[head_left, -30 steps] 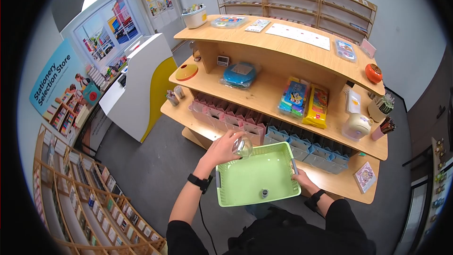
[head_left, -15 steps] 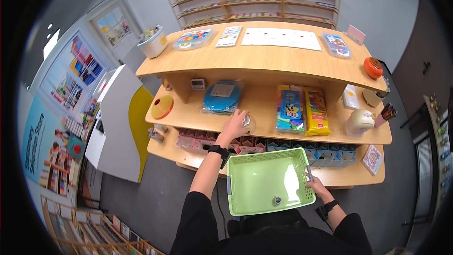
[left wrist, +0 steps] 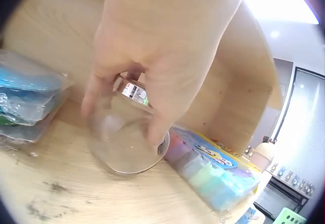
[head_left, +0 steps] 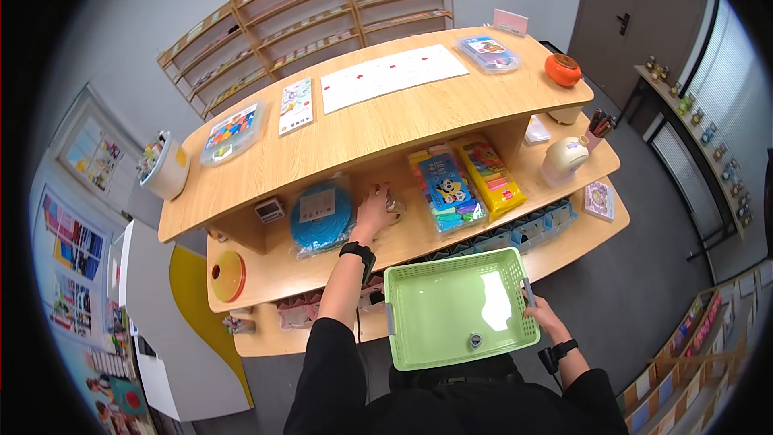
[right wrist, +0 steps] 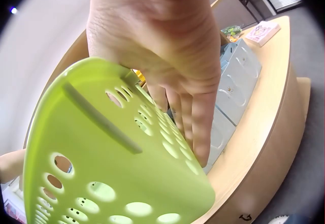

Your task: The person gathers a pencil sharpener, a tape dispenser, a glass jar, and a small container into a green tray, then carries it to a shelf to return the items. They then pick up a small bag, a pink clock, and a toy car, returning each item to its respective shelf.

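My left hand (head_left: 373, 213) (left wrist: 152, 46) reaches into the middle shelf. Its fingers and thumb grip a clear round jar (left wrist: 122, 142) from above, low at the shelf board. A blue item in a clear bag (head_left: 321, 213) lies left of the hand, and a blue pack of coloured pieces (head_left: 447, 185) (left wrist: 216, 165) lies to its right. My right hand (head_left: 546, 316) (right wrist: 157, 46) holds the right side of a green basket (head_left: 435, 306) (right wrist: 162, 170), its fingers down the outer wall. A small dark round item (head_left: 476, 340) sits inside the basket.
On the unit's top (head_left: 346, 145) are a white pen bin (head_left: 167, 167), plastic cases, a long white sheet (head_left: 394, 76) and an orange pot (head_left: 562, 70). A yellow pack (head_left: 489, 176) and a cream rounded object (head_left: 564, 159) stand on the middle shelf. Paper bags line the shelf below.
My left hand has carried the jar from above the basket's edge onto the middle shelf, beside the blue bagged item. The view has turned right and moved closer; my right hand keeps its hold on the basket.
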A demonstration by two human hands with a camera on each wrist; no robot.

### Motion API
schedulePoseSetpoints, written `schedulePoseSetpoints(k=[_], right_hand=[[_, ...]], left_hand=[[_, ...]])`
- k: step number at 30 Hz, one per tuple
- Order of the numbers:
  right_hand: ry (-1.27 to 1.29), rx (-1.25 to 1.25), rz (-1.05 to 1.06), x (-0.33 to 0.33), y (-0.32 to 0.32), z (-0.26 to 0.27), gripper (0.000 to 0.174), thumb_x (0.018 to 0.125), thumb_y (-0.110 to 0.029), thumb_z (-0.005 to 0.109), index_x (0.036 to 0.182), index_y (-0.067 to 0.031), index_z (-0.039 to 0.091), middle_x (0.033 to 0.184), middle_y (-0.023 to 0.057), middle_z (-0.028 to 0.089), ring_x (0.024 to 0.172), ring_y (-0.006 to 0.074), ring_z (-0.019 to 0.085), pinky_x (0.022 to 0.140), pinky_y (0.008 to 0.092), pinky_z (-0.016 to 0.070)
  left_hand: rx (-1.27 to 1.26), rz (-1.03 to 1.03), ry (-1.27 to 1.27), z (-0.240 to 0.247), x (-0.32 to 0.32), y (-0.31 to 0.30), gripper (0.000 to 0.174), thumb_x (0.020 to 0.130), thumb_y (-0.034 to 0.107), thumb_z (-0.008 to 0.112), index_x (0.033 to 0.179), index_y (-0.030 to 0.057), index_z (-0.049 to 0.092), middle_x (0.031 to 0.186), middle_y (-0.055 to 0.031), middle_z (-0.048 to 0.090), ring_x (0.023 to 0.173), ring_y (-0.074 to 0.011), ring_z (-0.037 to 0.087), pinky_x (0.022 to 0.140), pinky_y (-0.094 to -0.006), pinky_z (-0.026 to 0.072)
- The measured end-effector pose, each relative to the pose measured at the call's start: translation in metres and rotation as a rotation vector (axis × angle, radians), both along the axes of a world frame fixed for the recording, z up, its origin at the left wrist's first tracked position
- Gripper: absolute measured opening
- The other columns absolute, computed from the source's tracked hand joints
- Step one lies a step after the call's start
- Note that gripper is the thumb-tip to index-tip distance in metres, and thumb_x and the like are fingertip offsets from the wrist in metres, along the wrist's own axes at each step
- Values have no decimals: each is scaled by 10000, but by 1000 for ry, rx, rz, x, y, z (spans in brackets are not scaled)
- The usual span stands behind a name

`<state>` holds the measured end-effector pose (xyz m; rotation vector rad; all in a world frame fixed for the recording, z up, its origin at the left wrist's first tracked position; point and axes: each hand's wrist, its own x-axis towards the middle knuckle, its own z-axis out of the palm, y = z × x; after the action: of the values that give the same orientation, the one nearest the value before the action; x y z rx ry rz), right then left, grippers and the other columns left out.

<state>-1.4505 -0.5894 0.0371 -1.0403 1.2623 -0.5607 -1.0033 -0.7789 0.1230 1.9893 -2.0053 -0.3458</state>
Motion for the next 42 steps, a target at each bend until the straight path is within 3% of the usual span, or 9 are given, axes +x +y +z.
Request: schedulePoseSetpoints(k=[15,17,18,20,22,24,28,31,42], right_hand=[[-82,5,-230,43,57,0,726,630,34,486,1349,33,384,1101,99,575,942,179,563,827,265,437],[-81,0,-242,44,60,2,720,630,34,487,1344,30,394,1099,97,577,945,179,563,830,267,436],[-65,-22,-233,44,60,1,713,630,33,489,1338,27,405,1099,97,579,952,181,562,835,268,435],[-53,-42,-235,45,61,-6,705,630,33,490,1331,23,416,1100,98,582,959,182,561,840,269,433],[-35,-55,-231,44,62,-18,695,628,24,499,1320,20,432,1102,103,585,970,184,559,847,270,430],[-26,-57,-227,49,62,-12,690,629,17,504,1316,23,435,1101,105,586,973,183,557,848,270,429],[-3,-71,-164,61,62,-9,693,637,48,475,1327,12,424,1108,77,577,963,158,541,835,262,425],[-2,-60,-155,71,67,4,689,640,35,487,1326,8,427,1101,78,580,956,158,543,826,260,430],[-37,-114,-150,43,96,-18,620,647,-22,522,1265,1,489,1015,106,621,895,174,576,802,283,451]], left_hand=[[-40,-134,-25,-3,11,-16,877,592,235,769,1357,164,346,1287,-145,412,1124,-345,487,870,-466,480],[-508,-179,-139,-15,15,-13,834,630,200,730,1361,119,336,1302,-159,402,1121,-361,482,911,-462,446],[-510,-186,-135,-2,9,0,834,630,200,730,1361,119,336,1302,-159,402,1121,-361,482,911,-462,446],[-480,-240,-23,41,-12,38,657,692,187,672,1277,49,406,1234,-231,449,1154,-374,450,972,-417,389],[-453,-572,138,15,-23,62,559,731,100,609,1259,50,432,1168,-212,500,1098,-375,490,931,-415,424],[39,-882,160,3,-43,105,548,733,103,628,1252,67,456,1112,-191,538,1012,-372,542,875,-417,462],[479,-1212,-129,-5,-86,168,709,703,147,698,1326,225,368,1216,-148,464,883,-349,599,743,-434,510],[381,-1369,-235,-32,-111,192,768,679,120,711,1332,265,335,1243,-136,420,851,-329,609,698,-424,516],[256,-1520,-198,-83,-165,259,434,697,100,667,1101,119,508,1042,-135,519,748,-329,620,650,-417,509]])
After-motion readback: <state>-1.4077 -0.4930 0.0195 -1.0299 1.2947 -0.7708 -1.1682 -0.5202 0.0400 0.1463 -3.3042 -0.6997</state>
